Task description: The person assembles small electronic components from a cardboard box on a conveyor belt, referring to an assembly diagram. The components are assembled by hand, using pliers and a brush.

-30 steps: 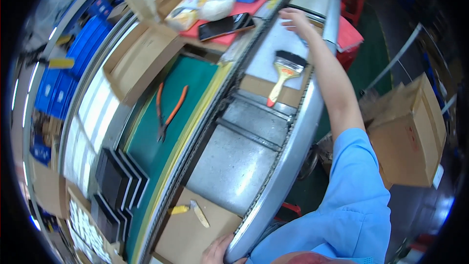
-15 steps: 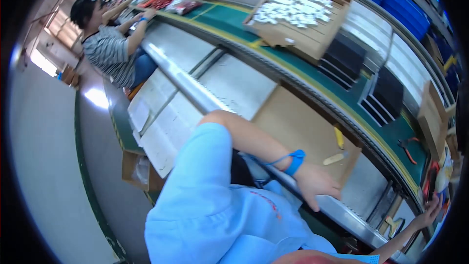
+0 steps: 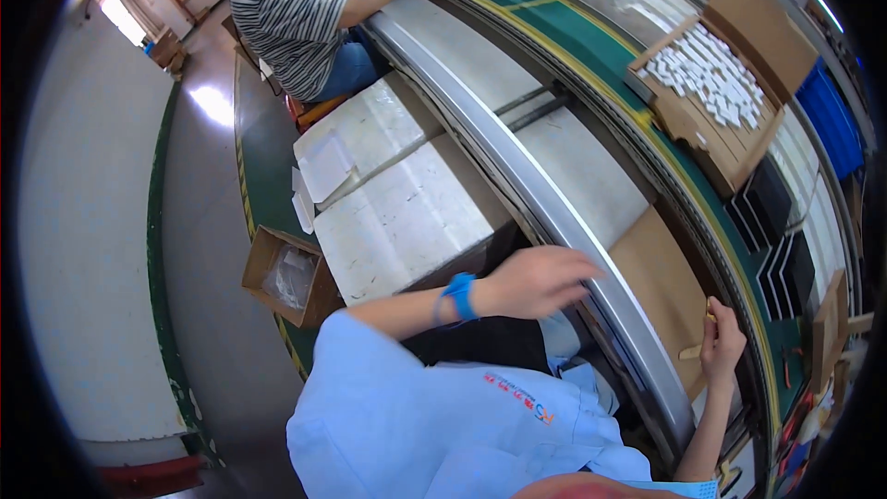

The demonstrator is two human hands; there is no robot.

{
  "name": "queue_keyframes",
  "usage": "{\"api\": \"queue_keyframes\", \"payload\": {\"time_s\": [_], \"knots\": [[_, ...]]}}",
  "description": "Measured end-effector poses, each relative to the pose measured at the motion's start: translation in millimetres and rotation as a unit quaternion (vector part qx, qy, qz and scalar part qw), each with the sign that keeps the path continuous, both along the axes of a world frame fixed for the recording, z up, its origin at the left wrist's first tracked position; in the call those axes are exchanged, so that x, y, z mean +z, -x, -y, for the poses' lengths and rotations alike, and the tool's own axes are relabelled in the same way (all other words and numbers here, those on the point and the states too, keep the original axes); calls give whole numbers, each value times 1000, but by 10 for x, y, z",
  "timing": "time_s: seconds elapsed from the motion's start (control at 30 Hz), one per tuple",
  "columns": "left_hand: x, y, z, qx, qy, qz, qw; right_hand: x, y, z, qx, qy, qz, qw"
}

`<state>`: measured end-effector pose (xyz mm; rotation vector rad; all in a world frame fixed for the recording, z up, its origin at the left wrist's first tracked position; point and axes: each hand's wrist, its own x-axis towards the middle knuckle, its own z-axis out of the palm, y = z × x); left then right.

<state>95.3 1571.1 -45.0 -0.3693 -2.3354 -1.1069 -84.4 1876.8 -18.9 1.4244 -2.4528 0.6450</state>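
My left hand (image 3: 540, 283), with a blue band at its wrist, hovers by the long metal rail (image 3: 564, 212). Its fingers are stretched out, partly blurred, with nothing seen in them. Over the right end of the brown cardboard sheet (image 3: 654, 273), my right hand (image 3: 724, 342) is closed, its fingertips pinching a small yellow object (image 3: 710, 316), mostly hidden by the fingers. A cream-coloured handle (image 3: 690, 351) lies on the cardboard just left of that hand.
Beyond the bench runs a green conveyor (image 3: 573, 28) with an open carton (image 3: 730, 143) of small white pieces and black stacked parts (image 3: 785, 273). White foam boxes (image 3: 402, 222) and a carton (image 3: 263, 263) stand left. A co-worker (image 3: 296, 23) sits at the far left.
The view has turned. My right hand has come from the tools at the far right to the cardboard and taken hold of the yellow object. My left hand has left the rail's edge.
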Motion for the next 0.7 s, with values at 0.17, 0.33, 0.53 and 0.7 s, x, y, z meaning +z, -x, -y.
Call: {"api": "queue_keyframes", "payload": {"time_s": [0.17,0.33,0.53,0.7], "knots": [[-848,-1088,618,327,-18,277,903,-298,-22,283,-4,5,137,991],[-2347,-2413,518,198,-14,691,695,-372,-41,223,-6,13,151,988],[-1727,-2386,132,97,-237,836,486,-247,-212,309,63,-5,165,984],[-1743,-2543,34,-19,-203,819,537,-239,-120,313,177,30,272,946]]}}
